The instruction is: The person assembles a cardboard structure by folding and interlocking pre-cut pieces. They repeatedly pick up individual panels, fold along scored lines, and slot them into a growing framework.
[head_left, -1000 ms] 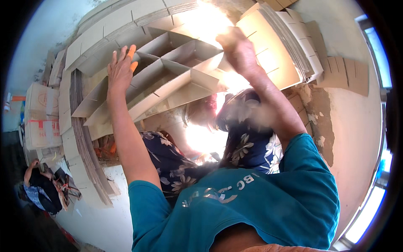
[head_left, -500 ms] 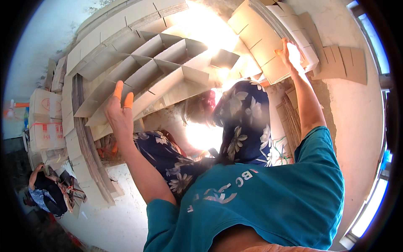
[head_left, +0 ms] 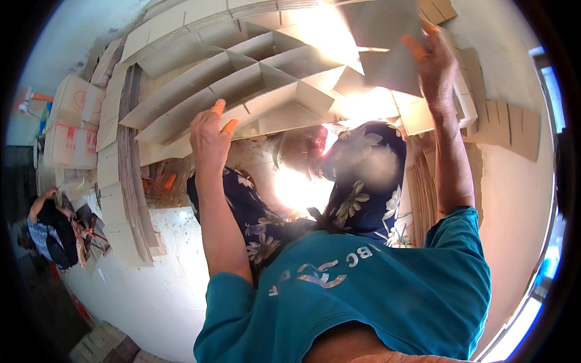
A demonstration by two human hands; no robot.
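Observation:
A cardboard divider grid (head_left: 242,81), made of slotted strips crossing one another, lies in front of me. My left hand (head_left: 209,133), with orange covers on thumb and forefinger, grips the grid's near strip. Up at the right, my right hand (head_left: 439,69) holds a flat cardboard strip (head_left: 390,42) with a slit in its edge. That strip stands raised beside the grid's right end, apart from its near corner. Orange covers show on the right fingertips too. Strong glare washes out part of the cardboard between the hands.
Stacked slotted strips (head_left: 181,24) lie behind the grid, and another stack (head_left: 130,163) runs along its left. More cardboard (head_left: 505,127) lies at the right. A taped carton (head_left: 72,124) stands far left, with another person (head_left: 51,233) seated below it.
My right hand has lifted a cardboard strip from the right stack. My left hand has shifted rightward along the grid's near side. The view has turned slightly.

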